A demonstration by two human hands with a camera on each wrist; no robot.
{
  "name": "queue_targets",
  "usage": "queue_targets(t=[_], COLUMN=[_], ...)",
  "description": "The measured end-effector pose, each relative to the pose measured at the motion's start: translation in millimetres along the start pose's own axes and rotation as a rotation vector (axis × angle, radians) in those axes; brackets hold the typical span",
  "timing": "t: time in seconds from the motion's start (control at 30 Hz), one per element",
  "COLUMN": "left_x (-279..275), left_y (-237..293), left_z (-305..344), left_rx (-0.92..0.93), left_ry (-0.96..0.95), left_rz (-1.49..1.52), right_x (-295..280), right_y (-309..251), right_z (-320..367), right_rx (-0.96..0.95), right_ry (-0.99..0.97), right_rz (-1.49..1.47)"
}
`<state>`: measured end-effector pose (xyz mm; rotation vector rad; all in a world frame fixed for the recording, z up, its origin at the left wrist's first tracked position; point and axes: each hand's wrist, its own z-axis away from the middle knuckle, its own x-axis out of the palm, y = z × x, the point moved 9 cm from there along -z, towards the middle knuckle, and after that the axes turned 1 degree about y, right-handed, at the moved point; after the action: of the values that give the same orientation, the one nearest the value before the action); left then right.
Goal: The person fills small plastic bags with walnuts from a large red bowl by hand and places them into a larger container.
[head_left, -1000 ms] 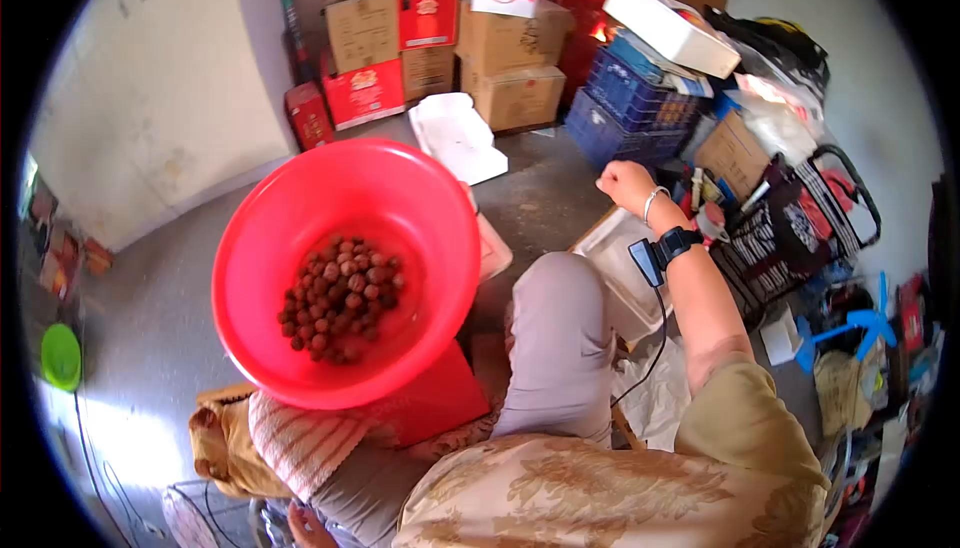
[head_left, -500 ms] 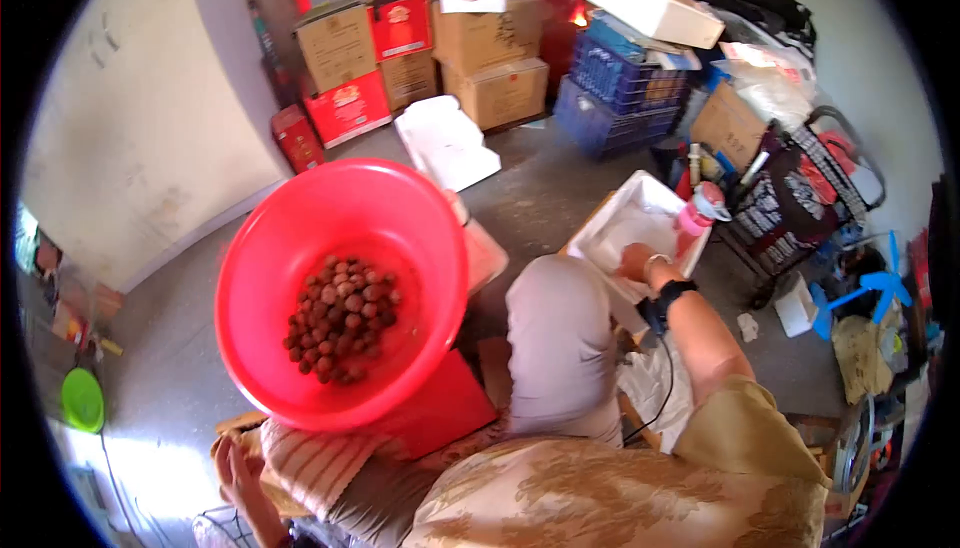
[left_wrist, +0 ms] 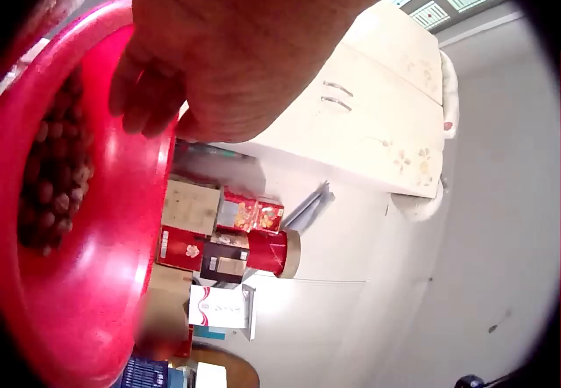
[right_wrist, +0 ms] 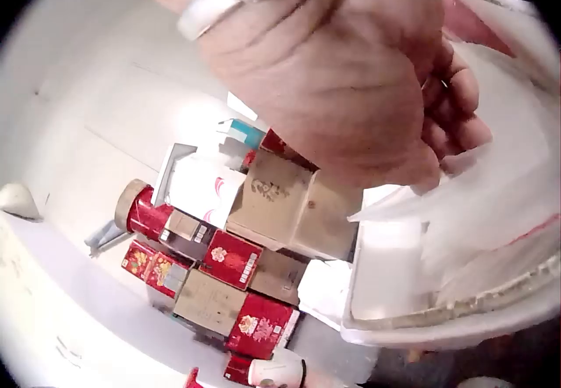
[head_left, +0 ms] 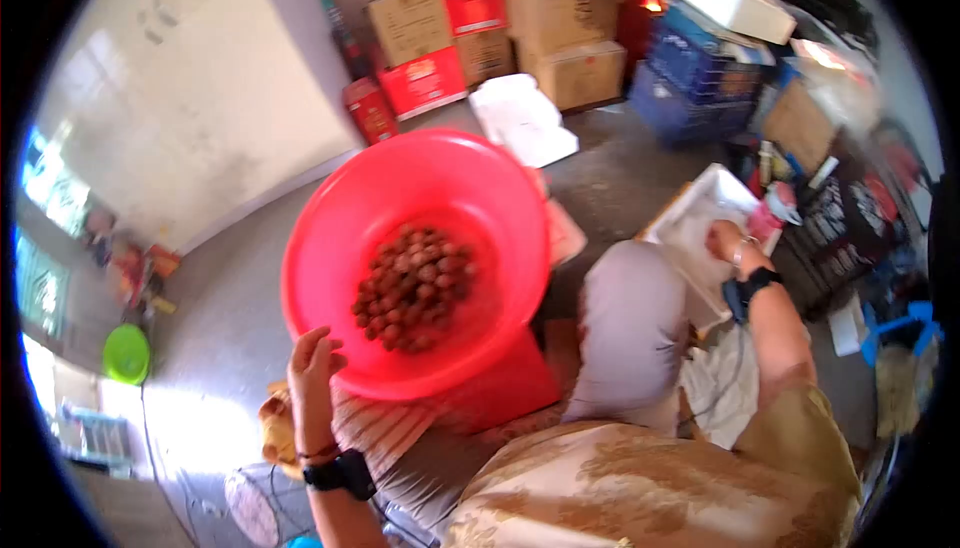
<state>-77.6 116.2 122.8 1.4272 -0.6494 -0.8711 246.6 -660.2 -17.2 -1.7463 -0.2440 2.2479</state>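
A red basin holds a heap of round brown nuts or fruits, also visible in the left wrist view. The left hand is at the basin's near left rim; its fingers bend loosely over the rim with nothing in them. Inside a white foam box on the right is the right hand. From the right wrist view, that hand pinches the edge of a thin translucent plastic sheet or bag between thumb and curled fingers. The basin rests on something red beside the person's knees.
A pink bottle stands by the foam box's right side. Stacked cartons, blue crates and a white foam piece are farther back. A green bowl is at far left.
The left hand has come up from below the basin to its rim. The right hand has gone down into the foam box. The head view has shifted.
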Motion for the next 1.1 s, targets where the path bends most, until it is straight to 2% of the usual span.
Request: queue_targets(t=[0.03, 0.07, 0.13, 0.2, 0.23, 0.3, 0.37, 0.43, 0.57, 0.67, 0.77, 0.8, 0.87, 0.9, 0.97, 1.0, 1.03, 1.07, 1.1], left_x=[6, 16, 39, 50, 55, 61, 62, 68, 78, 87, 91, 91, 111, 124, 141, 151, 159, 172, 182], left_y=[-10, -15, -21, -29, -32, -42, -54, -58, -65, -57, -57, -60, -36, -14, -1, 5, 15, -1, 19], left_z=[-6, -9, -12, -14, -16, -19, -25, -27, -26, -24, -28, -30, -25, -20, -10, -8, -5, -14, -3], left_rx=[-0.029, -0.028, -0.023, -0.033, -0.033, -0.070, -0.074, -0.079, -0.129, -0.113, -0.104, -0.099, -0.064, 0.003, -0.067, -0.077, -0.041, 0.007, -0.008], left_ry=[0.005, -0.035, -0.104, -0.126, -0.139, -0.168, -0.183, -0.211, -0.212, -0.201, -0.208, -0.219, -0.241, -0.312, -0.346, -0.397, -0.391, -0.433, -0.475], left_rz=[-0.006, -0.003, 0.015, -0.022, -0.013, 0.012, 0.019, 0.051, 0.083, 0.057, 0.073, 0.075, 0.016, -0.044, -0.021, 0.012, -0.079, 0.068, 0.058], right_x=[1, -14, -37, -50, -59, -70, -70, -73, -86, -107, -123, -128, -132, -131, -117, -111, -103, -86, -68], right_y=[21, 0, -20, -28, -38, -41, -32, -32, -73, -128, -193, -218, -268, -298, -357, -389, -422, -450, -477], right_z=[-10, 2, 22, 23, 31, 44, 36, 36, 32, 37, 48, 50, 58, 64, 80, 94, 109, 122, 138], right_rx=[0.000, -0.080, 0.011, -0.143, -0.132, 0.035, 0.031, 0.102, -0.045, -0.188, -0.236, -0.320, -0.393, -0.448, -0.530, -0.647, -0.765, -0.819, -0.918], right_ry=[0.026, 0.035, 0.029, 0.113, 0.122, 0.059, 0.059, 0.045, -0.030, 0.017, -0.004, -0.007, -0.015, -0.015, -0.054, -0.018, 0.023, -0.032, -0.104], right_rz=[-0.051, 0.019, -0.115, -0.043, -0.036, -0.180, -0.251, -0.473, -0.441, -0.575, -0.615, -0.608, -0.566, -0.529, -0.483, -0.414, -0.349, -0.320, -0.326])
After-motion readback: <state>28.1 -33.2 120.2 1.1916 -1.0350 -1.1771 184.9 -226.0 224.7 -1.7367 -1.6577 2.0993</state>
